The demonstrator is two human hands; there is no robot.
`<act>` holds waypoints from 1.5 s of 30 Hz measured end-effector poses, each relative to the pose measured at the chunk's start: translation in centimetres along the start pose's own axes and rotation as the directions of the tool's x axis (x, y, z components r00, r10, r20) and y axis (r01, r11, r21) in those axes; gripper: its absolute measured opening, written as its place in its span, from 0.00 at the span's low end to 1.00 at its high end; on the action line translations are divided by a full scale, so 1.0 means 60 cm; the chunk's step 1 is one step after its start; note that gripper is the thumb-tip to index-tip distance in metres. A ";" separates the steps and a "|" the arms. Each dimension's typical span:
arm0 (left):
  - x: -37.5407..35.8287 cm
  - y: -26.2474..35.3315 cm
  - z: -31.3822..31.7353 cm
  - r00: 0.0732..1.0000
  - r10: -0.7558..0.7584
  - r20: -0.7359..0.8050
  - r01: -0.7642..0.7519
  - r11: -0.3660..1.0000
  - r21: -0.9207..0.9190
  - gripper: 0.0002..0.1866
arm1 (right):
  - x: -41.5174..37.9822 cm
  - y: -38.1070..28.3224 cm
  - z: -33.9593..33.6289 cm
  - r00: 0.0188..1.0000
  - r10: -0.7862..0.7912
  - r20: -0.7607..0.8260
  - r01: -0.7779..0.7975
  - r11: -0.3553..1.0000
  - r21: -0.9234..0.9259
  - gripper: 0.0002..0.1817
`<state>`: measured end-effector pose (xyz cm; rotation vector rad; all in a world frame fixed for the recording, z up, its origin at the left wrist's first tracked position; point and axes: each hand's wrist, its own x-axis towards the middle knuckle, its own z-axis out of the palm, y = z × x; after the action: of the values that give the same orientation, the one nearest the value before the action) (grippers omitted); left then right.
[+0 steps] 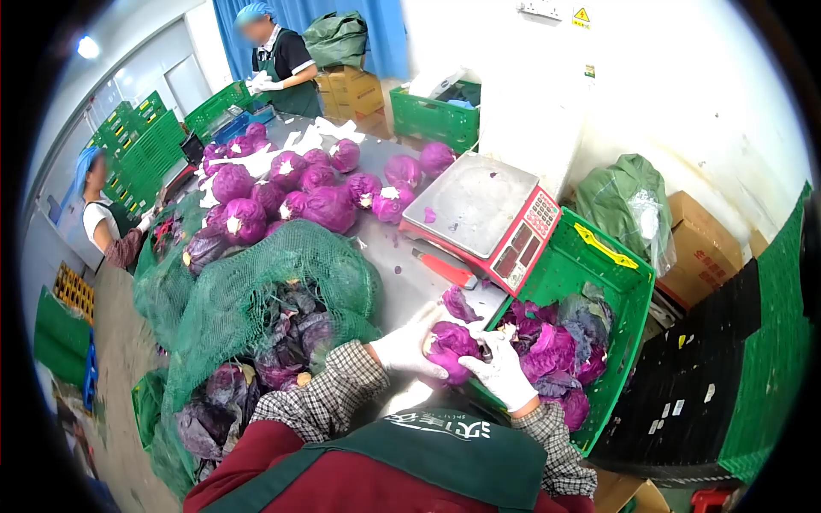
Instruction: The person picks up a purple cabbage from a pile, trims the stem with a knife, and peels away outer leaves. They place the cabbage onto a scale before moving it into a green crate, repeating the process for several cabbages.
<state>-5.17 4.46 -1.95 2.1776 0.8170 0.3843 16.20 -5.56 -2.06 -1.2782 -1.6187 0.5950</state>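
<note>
A person in a dark green apron (410, 453) stands at a metal tabletop (389, 291), a purple cabbage (453, 342) held between two white-gloved hands just below the centre of the frame. The grip is closed on it from both sides: the left hand (412, 344) cups its left side, and the right hand (503, 369) bends its fingers against its right side. Whether the right fingertips also pinch a leaf edge, I cannot tell from here. The cabbage is roundish, with no clear long axis.

What matters most is the sideways order. Reading from left to right come left hand, cabbage, right hand, then a green crate (629, 338) with loose purple leaves (549, 349) inside, at centre right. The right hand is the nearer one, its back just beside those leaves; the left is on the far side of the cabbage from them.

A single loose leaf (460, 303) lies just above the cabbage in the frame. Higher up sit a red-handled knife (447, 270) and a red-edged scale (475, 209). A green mesh sack (329, 256) fills centre left.
</note>
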 end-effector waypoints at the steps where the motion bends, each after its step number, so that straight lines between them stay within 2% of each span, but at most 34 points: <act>1: -0.006 -0.001 0.003 0.994 -0.101 -0.051 0.093 0.987 -0.131 0.62 | 0.000 0.008 0.005 0.999 0.037 0.018 -0.037 0.999 -0.002 0.20; 3: -0.023 -0.005 0.015 0.945 -0.310 -0.107 0.246 0.886 -0.392 0.67 | -0.003 0.020 0.015 0.992 0.114 0.048 -0.114 0.993 -0.004 0.19; 4: -0.030 0.000 0.029 0.935 -0.323 -0.145 0.259 0.904 -0.339 0.69 | -0.002 0.015 0.026 0.999 0.046 0.003 -0.046 0.997 -0.055 0.18; 5: -0.039 0.016 0.052 0.924 -0.335 -0.186 0.236 0.879 -0.414 0.66 | -0.003 0.004 0.033 0.992 0.125 -0.020 -0.125 0.992 -0.010 0.17; 7: -0.036 -0.003 0.075 0.837 -0.470 -0.280 0.254 0.787 -0.562 0.65 | 0.001 0.019 0.055 0.986 -0.113 -0.119 0.103 0.991 -0.082 0.14; 8: -0.028 -0.013 0.078 0.819 -0.531 -0.219 0.193 0.614 -0.766 0.65 | 0.002 0.023 0.056 0.990 0.110 -0.084 -0.100 0.989 0.112 0.13; 9: -0.026 0.083 0.020 0.834 -0.533 -0.143 0.148 0.466 -0.872 0.56 | 0.005 0.018 0.052 0.948 0.319 -0.004 -0.305 0.909 0.285 0.13; 10: -0.021 0.041 0.025 0.853 -0.515 -0.083 0.115 0.340 -0.933 0.50 | 0.023 -0.023 0.025 0.912 0.404 0.067 -0.378 0.767 0.519 0.15; 11: -0.017 -0.001 0.027 0.875 -0.484 -0.030 0.085 0.214 -0.973 0.43 | 0.032 -0.019 0.014 0.905 0.420 0.069 -0.381 0.727 0.571 0.18; 12: -0.018 0.002 0.020 0.859 -0.511 -0.026 0.031 0.104 -0.994 0.33 | 0.036 -0.018 -0.001 0.913 0.406 0.034 -0.342 0.719 0.604 0.19; 13: -0.024 0.015 0.001 0.873 -0.454 0.178 0.081 -0.224 -0.971 0.35 | 0.040 -0.019 -0.018 0.920 0.392 -0.009 -0.296 0.708 0.641 0.21; 14: -0.029 0.040 -0.010 0.909 -0.329 0.257 0.093 -0.440 -0.893 0.37 | 0.038 -0.019 -0.031 0.911 0.409 -0.043 -0.292 0.717 0.632 0.22; 15: -0.035 0.068 -0.016 0.933 -0.188 0.308 0.125 -0.633 -0.764 0.40 | 0.033 -0.012 -0.039 0.897 0.441 -0.043 -0.309 0.693 0.651 0.21; 16: -0.041 0.069 -0.012 0.930 -0.142 0.338 0.133 -0.729 -0.672 0.42 | 0.030 -0.015 -0.044 0.899 0.437 -0.021 -0.333 0.714 0.616 0.21; 17: -0.041 0.076 -0.007 0.961 -0.028 0.274 0.162 -0.747 -0.645 0.40 | 0.027 -0.019 -0.050 0.899 0.437 0.003 -0.360 0.736 0.574 0.21; 19: -0.026 0.073 0.005 0.946 -0.156 0.285 0.104 -0.686 -0.720 0.40 | 0.019 -0.025 -0.042 0.925 0.380 0.008 -0.319 0.764 0.561 0.21; 21: -0.019 0.060 0.015 0.954 -0.186 0.234 0.056 -0.658 -0.751 0.38 | 0.026 -0.055 -0.050 0.915 0.385 0.119 -0.391 0.776 0.495 0.19; 22: -0.018 0.056 0.015 0.958 -0.204 0.204 0.028 -0.638 -0.769 0.38 | 0.030 -0.062 -0.046 0.933 0.349 0.087 -0.349 0.818 0.457 0.21; 23: -0.021 0.057 0.016 0.958 -0.232 0.171 0.012 -0.562 -0.827 0.38 | 0.030 -0.057 -0.048 0.941 0.321 0.106 -0.336 0.859 0.387 0.23; 24: -0.024 0.065 0.013 0.957 -0.256 0.134 -0.005 -0.479 -0.878 0.38 | 0.031 -0.051 -0.044 0.970 0.234 0.065 -0.243 0.930 0.276 0.24; 25: -0.028 0.069 0.011 0.956 -0.277 0.097 -0.021 -0.393 -0.919 0.38 | 0.033 -0.050 -0.040 0.999 0.046 0.014 -0.047 0.994 0.096 0.25; 26: -0.031 0.063 0.011 0.968 -0.225 0.107 -0.001 -0.431 -0.902 0.37 | 0.035 -0.048 -0.036 0.989 -0.144 -0.038 0.139 0.985 -0.103 0.26; 29: -0.031 0.074 0.001 0.961 -0.258 0.099 -0.016 -0.410 -0.912 0.37 | 0.039 -0.052 -0.025 0.974 -0.219 -0.062 0.214 0.974 -0.076 0.24; 30: -0.031 0.077 -0.002 0.964 -0.247 0.100 -0.011 -0.412 -0.911 0.38 | 0.043 -0.054 -0.022 0.948 -0.302 -0.095 0.283 0.942 -0.178 0.22; 33: -0.029 0.084 -0.007 0.969 -0.214 0.120 0.016 -0.430 -0.903 0.40 | 0.047 -0.078 -0.027 0.997 -0.014 -0.071 0.022 0.993 0.119 0.20; 34: -0.030 0.085 -0.008 0.969 -0.208 0.134 0.029 -0.441 -0.897 0.40 | 0.050 -0.080 -0.028 0.997 -0.020 -0.080 0.029 0.992 0.120 0.18; 37: -0.033 0.091 -0.004 0.959 -0.233 0.161 0.050 -0.421 -0.906 0.39 | 0.056 -0.061 -0.045 0.999 0.036 0.041 -0.042 0.989 0.145 0.17; 38: -0.034 0.092 -0.003 0.955 -0.249 0.164 0.051 -0.404 -0.913 0.39 | 0.056 -0.057 -0.042 0.997 0.074 0.020 -0.077 0.950 0.304 0.14; 42: -0.037 0.086 0.002 0.959 -0.211 0.190 0.070 -0.472 -0.879 0.38 | 0.063 -0.045 -0.051 0.987 -0.112 0.118 0.088 0.977 0.196 0.10; 44: -0.040 0.085 0.005 0.968 -0.191 0.165 0.046 -0.508 -0.860 0.37 | 0.063 -0.056 -0.057 0.984 0.017 0.177 -0.065 0.961 0.270 0.09; 45: -0.042 0.086 0.002 0.972 -0.180 0.148 0.039 -0.503 -0.864 0.37 | 0.063 -0.073 -0.068 0.949 0.161 0.271 -0.258 0.890 0.376 0.08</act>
<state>-4.76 0.12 1.79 0.1114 0.2853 0.7034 17.80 -4.27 4.70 -1.1025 -1.4433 1.1932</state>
